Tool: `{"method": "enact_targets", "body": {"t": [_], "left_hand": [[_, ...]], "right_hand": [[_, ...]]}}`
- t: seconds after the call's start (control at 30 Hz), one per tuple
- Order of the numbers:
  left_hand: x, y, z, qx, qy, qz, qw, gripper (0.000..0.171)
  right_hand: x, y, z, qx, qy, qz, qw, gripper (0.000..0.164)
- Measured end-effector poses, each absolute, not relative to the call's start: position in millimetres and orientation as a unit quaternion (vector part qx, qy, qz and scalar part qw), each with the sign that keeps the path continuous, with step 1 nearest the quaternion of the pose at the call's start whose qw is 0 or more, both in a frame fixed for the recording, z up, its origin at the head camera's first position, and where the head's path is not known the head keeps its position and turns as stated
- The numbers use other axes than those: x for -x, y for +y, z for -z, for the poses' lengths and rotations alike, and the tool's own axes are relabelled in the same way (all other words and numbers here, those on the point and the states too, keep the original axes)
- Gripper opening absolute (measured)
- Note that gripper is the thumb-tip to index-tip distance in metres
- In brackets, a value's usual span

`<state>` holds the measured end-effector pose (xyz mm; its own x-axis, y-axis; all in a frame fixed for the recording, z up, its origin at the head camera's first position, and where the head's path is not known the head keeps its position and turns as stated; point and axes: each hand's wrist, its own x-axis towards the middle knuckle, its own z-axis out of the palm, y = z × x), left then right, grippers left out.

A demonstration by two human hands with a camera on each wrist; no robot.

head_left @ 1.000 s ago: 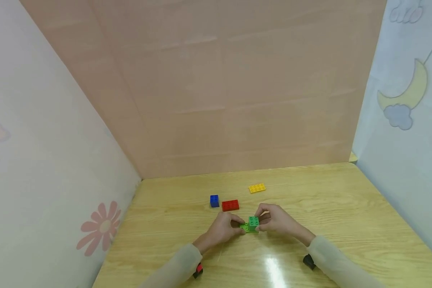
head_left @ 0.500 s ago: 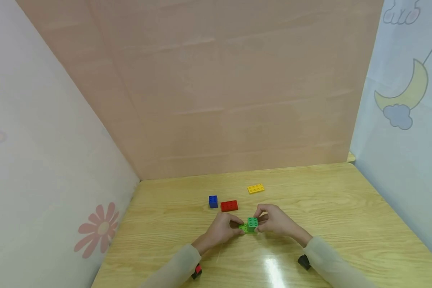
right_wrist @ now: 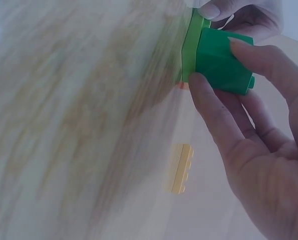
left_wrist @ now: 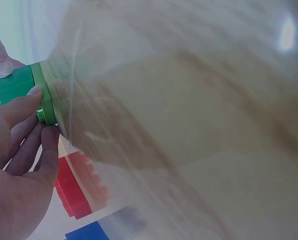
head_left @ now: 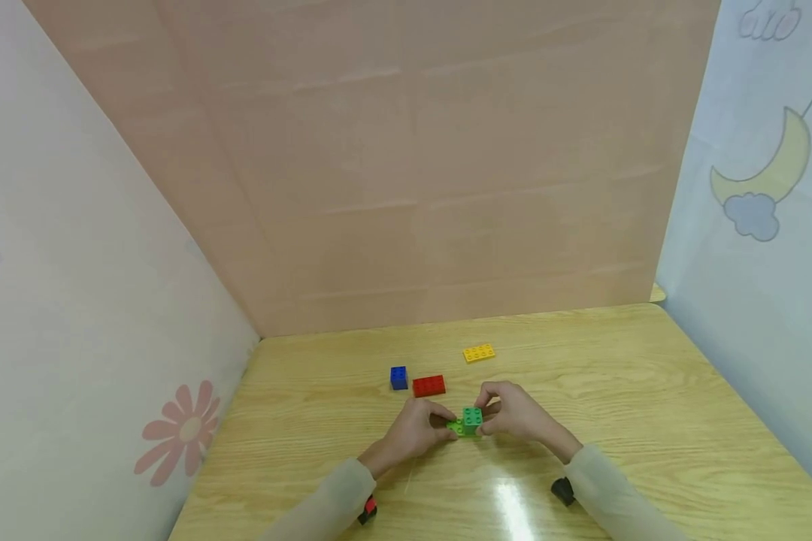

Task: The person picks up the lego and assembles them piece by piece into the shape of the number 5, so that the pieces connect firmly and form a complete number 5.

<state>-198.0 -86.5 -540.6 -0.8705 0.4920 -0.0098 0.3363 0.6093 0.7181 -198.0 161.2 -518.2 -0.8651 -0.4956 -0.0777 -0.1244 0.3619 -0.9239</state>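
Note:
In the head view, a darker green block (head_left: 472, 419) sits on one end of a flat light green brick (head_left: 455, 427) on the table. My left hand (head_left: 416, 430) pinches the light green brick's left end between thumb and fingers. On the other side, my right hand (head_left: 514, 412) grips the green block, its thumb and fingers at opposite sides. The right wrist view shows the green block (right_wrist: 221, 60) flush against the light green brick (right_wrist: 191, 47). Studs on the light green brick's uncovered end show in the head view.
Beyond the hands lie a red brick (head_left: 429, 385), a blue block (head_left: 398, 378) and a flat yellow brick (head_left: 479, 353). A black object (head_left: 563, 491) is by the right sleeve, and a black and red one (head_left: 368, 510) by the left. Brown paper (head_left: 406, 188) stands behind the table.
Both hands keep their grip on the green pieces, with hardly any movement. The whole head view has shifted slightly.

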Motion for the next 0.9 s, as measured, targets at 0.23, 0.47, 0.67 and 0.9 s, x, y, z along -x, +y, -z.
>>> {"method": "enact_targets", "body": {"t": [0.23, 0.47, 0.67, 0.9], "left_hand": [[198.0, -86.8, 542.0, -0.235, 0.89, -0.376, 0.106, 0.022], [200.8, -87.2, 542.9, -0.243, 0.891, -0.37, 0.099, 0.022], [201.5, -86.5, 542.8, -0.247, 0.89, -0.369, 0.101, 0.022], [201.6, -87.0, 541.4, -0.244, 0.889, -0.371, 0.106, 0.022]], "right_hand": [[197.7, 160.4, 518.6, 0.185, 0.814, 0.522, 0.174, 0.03], [202.6, 160.6, 516.7, 0.181, 0.823, 0.509, 0.175, 0.032], [206.3, 161.4, 512.9, 0.191, 0.842, 0.475, 0.173, 0.032], [207.1, 158.1, 508.5, 0.189, 0.852, 0.456, 0.174, 0.033]]}}
